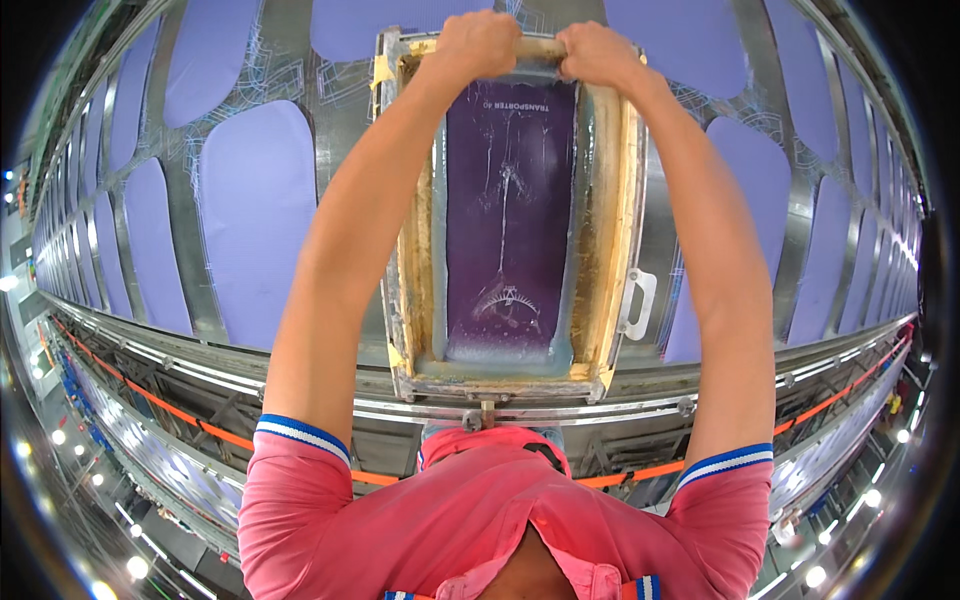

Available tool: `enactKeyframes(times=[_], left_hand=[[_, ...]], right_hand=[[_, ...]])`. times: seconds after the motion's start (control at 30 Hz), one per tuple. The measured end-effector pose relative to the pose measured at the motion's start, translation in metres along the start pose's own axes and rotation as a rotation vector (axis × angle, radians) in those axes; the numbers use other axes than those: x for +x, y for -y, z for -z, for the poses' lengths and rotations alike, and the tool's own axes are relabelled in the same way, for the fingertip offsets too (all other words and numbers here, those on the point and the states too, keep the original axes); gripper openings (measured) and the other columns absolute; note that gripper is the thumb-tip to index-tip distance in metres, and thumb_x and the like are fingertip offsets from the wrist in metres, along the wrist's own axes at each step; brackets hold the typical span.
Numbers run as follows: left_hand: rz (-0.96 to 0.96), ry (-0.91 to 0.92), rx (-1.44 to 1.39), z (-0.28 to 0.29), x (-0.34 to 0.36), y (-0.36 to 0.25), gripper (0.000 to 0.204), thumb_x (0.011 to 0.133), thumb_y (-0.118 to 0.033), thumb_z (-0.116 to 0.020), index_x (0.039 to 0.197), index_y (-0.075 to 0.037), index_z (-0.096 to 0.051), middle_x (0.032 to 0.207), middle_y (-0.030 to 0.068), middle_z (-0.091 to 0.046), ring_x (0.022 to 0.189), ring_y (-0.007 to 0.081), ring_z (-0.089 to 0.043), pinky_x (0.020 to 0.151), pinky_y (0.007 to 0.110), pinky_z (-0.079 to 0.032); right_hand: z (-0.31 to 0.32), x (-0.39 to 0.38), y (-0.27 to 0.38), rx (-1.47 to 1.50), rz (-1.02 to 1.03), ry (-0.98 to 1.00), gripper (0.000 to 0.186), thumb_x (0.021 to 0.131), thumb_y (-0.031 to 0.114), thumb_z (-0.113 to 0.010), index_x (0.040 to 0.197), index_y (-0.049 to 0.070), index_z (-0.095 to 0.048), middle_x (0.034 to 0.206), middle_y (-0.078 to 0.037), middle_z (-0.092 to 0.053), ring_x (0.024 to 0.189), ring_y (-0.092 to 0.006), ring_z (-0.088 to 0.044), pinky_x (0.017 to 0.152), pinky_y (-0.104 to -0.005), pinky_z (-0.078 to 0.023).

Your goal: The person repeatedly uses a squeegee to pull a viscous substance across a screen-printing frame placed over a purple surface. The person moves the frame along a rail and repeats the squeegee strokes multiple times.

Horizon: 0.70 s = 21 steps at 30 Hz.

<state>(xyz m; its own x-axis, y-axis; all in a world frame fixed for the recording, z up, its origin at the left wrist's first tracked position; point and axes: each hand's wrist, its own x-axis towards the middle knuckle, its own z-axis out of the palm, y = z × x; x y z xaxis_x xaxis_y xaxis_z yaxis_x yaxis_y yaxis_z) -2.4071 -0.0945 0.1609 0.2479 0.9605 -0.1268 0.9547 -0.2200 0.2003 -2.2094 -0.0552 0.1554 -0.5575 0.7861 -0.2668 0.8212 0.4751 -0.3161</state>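
Observation:
Both arms reach up over a screen-printing frame (610,350) with pale, tape-patched sides, a dark purple stencil panel (510,240) and bluish residue along the panel's edges. My left hand (478,45) and my right hand (598,52) are closed on a pale squeegee-like bar (540,48) across the frame's far end, one at either side. A white handle (632,305) sticks out from the frame's right side, beside my right forearm.
Rows of lavender cut pieces (255,220) lie on the long grey table (345,250) to both sides. A metal rail (350,410) runs along the near edge, with an orange strip (220,432) below it. Similar long surfaces and lights show at the curved rim.

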Motion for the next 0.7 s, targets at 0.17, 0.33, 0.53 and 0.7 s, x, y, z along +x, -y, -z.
enactKeyframes(times=[0.17,0.33,0.53,0.7], left_hand=[[-0.018,-0.031,0.053,-0.015,-0.04,-0.007,0.026,0.077,-0.011,-0.064,0.096,-0.018,-0.08,0.083,0.0152,-0.075,0.08,0.0354,-0.074,0.071,0.048,-0.059],[-0.041,0.006,-0.051,-0.036,-0.17,-0.053,0.017,0.072,-0.007,-0.068,0.084,-0.015,-0.077,0.082,0.0129,-0.074,0.079,0.0341,-0.073,0.068,0.048,-0.057],[0.007,0.143,-0.223,-0.061,-0.358,-0.127,0.027,0.075,-0.002,-0.064,0.097,-0.011,-0.076,0.096,0.0119,-0.075,0.086,0.0336,-0.073,0.07,0.046,-0.058],[0.041,0.228,-0.246,-0.064,-0.418,-0.149,0.03,0.074,-0.004,-0.063,0.1,-0.013,-0.077,0.095,0.0125,-0.075,0.088,0.033,-0.073,0.072,0.048,-0.058]], right_hand=[[-0.027,-0.03,0.016,-0.092,0.109,-0.068,0.019,0.075,0.012,-0.063,0.089,0.005,-0.074,0.092,-0.015,-0.074,0.086,-0.0356,-0.072,0.089,-0.0498,-0.051],[-0.083,-0.151,0.062,-0.028,0.224,-0.135,0.011,0.08,0.01,-0.06,0.083,0.009,-0.071,0.087,-0.011,-0.068,0.089,-0.0317,-0.068,0.101,-0.0492,-0.046],[-0.141,-0.326,0.141,0.101,0.198,-0.066,0.01,0.083,0.01,-0.06,0.084,0.007,-0.069,0.09,-0.011,-0.063,0.092,-0.0296,-0.063,0.109,-0.0552,-0.041],[-0.162,-0.386,0.166,0.132,0.201,-0.045,0.012,0.081,0.012,-0.062,0.086,0.007,-0.071,0.091,-0.012,-0.065,0.094,-0.0308,-0.066,0.102,-0.0545,-0.046]])
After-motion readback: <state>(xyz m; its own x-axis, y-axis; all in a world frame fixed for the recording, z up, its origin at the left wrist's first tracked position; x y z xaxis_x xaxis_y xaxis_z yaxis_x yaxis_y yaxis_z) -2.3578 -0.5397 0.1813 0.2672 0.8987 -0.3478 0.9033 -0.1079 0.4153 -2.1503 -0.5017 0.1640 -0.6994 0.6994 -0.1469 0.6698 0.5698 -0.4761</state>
